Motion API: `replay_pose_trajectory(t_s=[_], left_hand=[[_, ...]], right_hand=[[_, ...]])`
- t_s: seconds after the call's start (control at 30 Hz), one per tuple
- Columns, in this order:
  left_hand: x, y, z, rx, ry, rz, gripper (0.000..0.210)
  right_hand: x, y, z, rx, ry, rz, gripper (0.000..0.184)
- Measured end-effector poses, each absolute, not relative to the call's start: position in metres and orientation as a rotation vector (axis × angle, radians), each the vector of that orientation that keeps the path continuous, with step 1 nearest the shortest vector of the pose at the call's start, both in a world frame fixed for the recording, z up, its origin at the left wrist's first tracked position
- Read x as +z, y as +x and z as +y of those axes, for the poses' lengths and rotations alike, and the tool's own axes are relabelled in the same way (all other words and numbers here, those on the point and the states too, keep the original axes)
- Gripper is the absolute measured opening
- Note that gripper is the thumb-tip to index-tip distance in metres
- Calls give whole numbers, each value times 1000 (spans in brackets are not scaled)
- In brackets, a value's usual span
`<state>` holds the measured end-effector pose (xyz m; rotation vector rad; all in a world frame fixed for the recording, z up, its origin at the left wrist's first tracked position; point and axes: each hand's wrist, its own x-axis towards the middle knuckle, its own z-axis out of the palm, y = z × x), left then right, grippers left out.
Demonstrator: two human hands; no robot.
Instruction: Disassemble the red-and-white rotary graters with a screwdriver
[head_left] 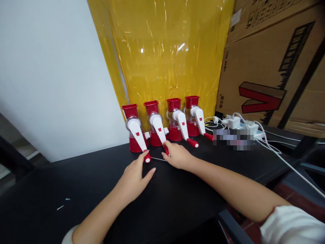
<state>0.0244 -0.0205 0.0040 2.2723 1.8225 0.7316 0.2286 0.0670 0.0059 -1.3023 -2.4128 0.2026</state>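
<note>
Several red-and-white hand-crank rotary graters stand upright in a row on the black table. My left hand point(133, 179) is at the leftmost grater point(136, 134), its fingers touching the red knob of the crank while the thumb stretches away to the right. On the second grater point(157, 128), my right hand point(177, 155) has its fingers closed around the red crank handle, partly hiding it. A thin light line runs along the tabletop between my hands; I cannot tell what it is. The third grater point(180, 123) and the rightmost grater point(196, 118) stand untouched, cranks angled down to the right.
A yellow plastic sheet point(162, 51) hangs behind the graters, beside a white wall panel point(56, 74). A large cardboard box point(256, 67) stands at the right. White cables and charger plugs point(234, 122) lie right of the row. Small white scraps point(60, 207) dot the black table point(162, 206).
</note>
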Motion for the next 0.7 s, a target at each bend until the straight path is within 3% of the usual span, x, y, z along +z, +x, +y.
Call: replay_pose_trajectory(t_s=[0.47, 0.7], left_hand=[[16, 20, -19, 840, 2272, 1864, 57], [36, -5, 13, 1150, 2162, 2052, 72]], right_hand=[[7, 229, 67, 205, -1294, -2419, 34], [11, 233, 69, 206, -1285, -2408, 34]])
